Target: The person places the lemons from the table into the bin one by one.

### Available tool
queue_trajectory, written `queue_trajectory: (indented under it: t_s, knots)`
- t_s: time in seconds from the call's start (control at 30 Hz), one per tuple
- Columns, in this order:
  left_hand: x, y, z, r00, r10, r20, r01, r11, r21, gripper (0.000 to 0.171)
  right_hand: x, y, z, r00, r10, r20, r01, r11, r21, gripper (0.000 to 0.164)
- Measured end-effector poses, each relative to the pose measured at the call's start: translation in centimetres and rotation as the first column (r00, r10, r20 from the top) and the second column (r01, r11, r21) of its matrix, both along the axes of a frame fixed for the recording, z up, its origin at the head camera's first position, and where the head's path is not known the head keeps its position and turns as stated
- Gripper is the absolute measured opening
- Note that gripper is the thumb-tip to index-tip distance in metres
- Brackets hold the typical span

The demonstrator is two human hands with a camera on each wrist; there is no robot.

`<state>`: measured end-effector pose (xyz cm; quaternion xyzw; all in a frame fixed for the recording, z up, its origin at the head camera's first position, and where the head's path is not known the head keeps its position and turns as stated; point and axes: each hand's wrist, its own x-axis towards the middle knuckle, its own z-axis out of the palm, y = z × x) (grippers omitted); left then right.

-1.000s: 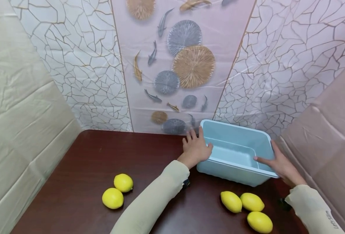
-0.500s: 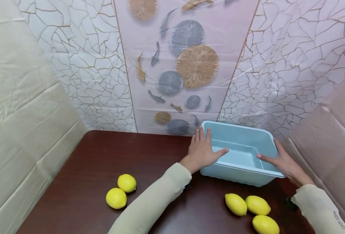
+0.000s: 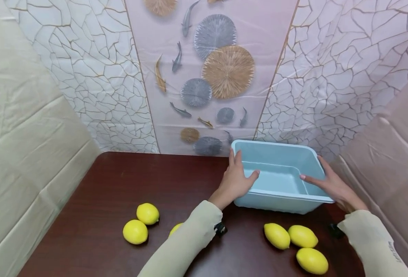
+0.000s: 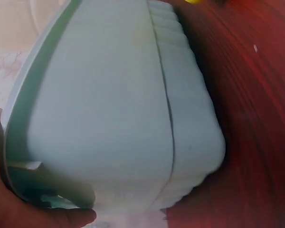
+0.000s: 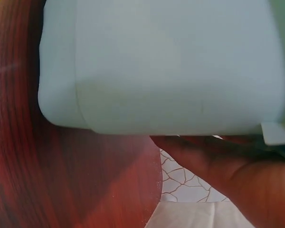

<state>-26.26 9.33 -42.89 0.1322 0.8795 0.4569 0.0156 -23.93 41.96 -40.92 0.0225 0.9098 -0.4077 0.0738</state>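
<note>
A light blue plastic tub [image 3: 276,202] stands at the back right of the dark red-brown table. My left hand [image 3: 234,180] holds its left end, thumb over the rim and fingers along the end wall. At the other end my right hand [image 3: 335,186] grips the rim, with the thumb inside and fingers outside. From below, the left wrist view shows the tub's wall [image 4: 104,95] with part of the left hand [image 4: 23,209] at the rim. In the right wrist view, the right hand [image 5: 223,166] lies against the tub's end [image 5: 171,85]. The inside holds nothing visible.
Several lemons lie nearer: a pair including one lemon [image 3: 135,232] at left, three including another [image 3: 302,236] at front right. One more lemon [image 3: 174,228] is partly hidden by the left sleeve. Cloth-covered walls [image 3: 383,154] stand close behind and right of the tub.
My left hand has settled from spread fingers over the rim to a hold on the tub's left end. The tub has turned slightly. A lemon now shows beside the left forearm.
</note>
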Motion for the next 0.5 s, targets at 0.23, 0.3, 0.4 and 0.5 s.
queue_trajectory:
  t_s: [0.23, 0.3, 0.4, 0.5]
  knots:
    - [0.9, -0.8, -0.4, 0.999, 0.035, 0.039, -0.041, 0.987, 0.156, 0.095, -0.2, -0.9, 0.2, 1.000, 0.006, 0.013, -0.006, 1.000, -0.003, 0.104]
    - [1.3, -0.8, -0.7, 0.998, 0.038, 0.052, -0.047, 0.983, 0.177, 0.098, 0.1, -0.9, 0.1, 1.000, 0.004, 0.015, -0.004, 1.000, 0.001, 0.101]
    - [1.7, -0.7, -0.8, 0.997, 0.052, 0.054, -0.061, 0.979, 0.193, 0.099, 0.4, -0.9, 0.0, 1.000, 0.001, 0.011, -0.001, 1.000, 0.000, 0.100]
    - [1.8, -0.9, -0.8, 0.997, 0.060, 0.039, -0.067, 0.979, 0.195, 0.098, 0.5, -1.1, 0.1, 1.000, 0.002, 0.012, -0.002, 1.000, -0.004, 0.098]
